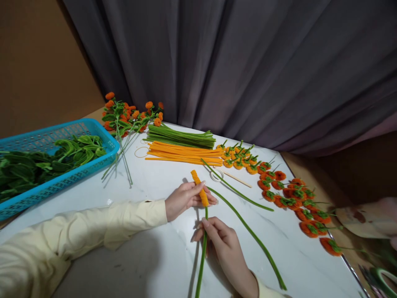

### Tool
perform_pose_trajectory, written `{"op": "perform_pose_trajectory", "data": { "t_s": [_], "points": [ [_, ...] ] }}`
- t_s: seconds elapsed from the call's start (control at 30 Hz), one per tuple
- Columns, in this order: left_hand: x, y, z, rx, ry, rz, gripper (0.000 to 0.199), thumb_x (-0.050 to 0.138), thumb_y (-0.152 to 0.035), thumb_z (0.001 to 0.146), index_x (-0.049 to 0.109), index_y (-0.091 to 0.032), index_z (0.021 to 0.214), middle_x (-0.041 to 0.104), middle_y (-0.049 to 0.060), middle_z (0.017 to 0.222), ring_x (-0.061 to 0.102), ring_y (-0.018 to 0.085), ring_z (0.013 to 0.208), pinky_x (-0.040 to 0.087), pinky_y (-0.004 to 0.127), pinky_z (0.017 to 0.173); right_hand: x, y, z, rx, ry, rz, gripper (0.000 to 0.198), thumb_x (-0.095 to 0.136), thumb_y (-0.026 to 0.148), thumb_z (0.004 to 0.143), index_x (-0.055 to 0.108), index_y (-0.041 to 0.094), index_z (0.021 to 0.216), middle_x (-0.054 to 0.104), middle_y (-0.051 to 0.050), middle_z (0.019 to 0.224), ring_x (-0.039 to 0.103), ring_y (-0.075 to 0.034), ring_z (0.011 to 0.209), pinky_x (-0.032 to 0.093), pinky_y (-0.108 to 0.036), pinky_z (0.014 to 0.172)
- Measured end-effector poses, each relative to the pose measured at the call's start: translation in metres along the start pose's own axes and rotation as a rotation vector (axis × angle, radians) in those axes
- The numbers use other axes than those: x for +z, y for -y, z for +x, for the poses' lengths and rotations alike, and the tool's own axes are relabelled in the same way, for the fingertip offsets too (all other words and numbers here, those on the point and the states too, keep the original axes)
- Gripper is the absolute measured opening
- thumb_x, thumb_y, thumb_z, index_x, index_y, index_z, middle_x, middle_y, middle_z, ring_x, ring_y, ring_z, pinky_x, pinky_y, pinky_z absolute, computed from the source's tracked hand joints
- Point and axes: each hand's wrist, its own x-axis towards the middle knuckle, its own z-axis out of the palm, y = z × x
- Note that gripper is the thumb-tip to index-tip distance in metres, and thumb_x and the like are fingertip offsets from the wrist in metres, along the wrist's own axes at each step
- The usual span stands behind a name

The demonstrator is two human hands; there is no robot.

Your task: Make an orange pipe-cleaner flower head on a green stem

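Observation:
My left hand is closed around a yellow-orange coil of pipe cleaner, held between thumb and fingers above the white table. From the coil's lower end runs a green pipe cleaner, pinched just below the coil by my right hand. Its lower part passes out of view at the bottom. To the right, a loose green pipe cleaner curves across the table, its upper end near my left fingertips. Another green pipe cleaner lies farther back.
Green pipe cleaners and orange pipe cleaners lie bundled at the back, near a white tape roll and wooden stick. A blue basket holds leaves. Finished flowers lie back left; flower heads line the right.

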Motion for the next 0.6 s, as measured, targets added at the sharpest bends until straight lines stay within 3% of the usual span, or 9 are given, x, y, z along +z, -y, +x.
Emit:
{"op": "perform_pose_trajectory", "data": {
  "t_s": [0.33,0.6],
  "points": [
    [0.0033,-0.0018,-0.0019,0.021,-0.008,-0.039,0.035,0.052,-0.046,0.083,0.052,-0.011,0.086,0.069,0.015,0.08,0.066,0.022,0.08,0.049,0.032,0.075,0.0,-0.0034,0.0002,0.039,0.03,-0.003,0.04,0.045,0.051,0.084,0.051,0.016,0.068,0.054,0.001,0.048,0.037,-0.007,0.04,0.028,-0.021,0.042],
    [0.003,0.0013,-0.0014,0.017,0.037,0.047,0.036,0.05,-0.048,0.082,0.05,-0.012,0.076,0.069,0.013,0.076,0.066,0.022,0.076,0.049,0.034,0.073,-0.0011,-0.0037,-0.0008,0.048,0.008,-0.001,0.04,0.05,0.052,0.081,0.052,0.016,0.064,0.045,0.004,0.045,0.033,-0.007,0.04,0.025,-0.021,0.042]
  ]
}}
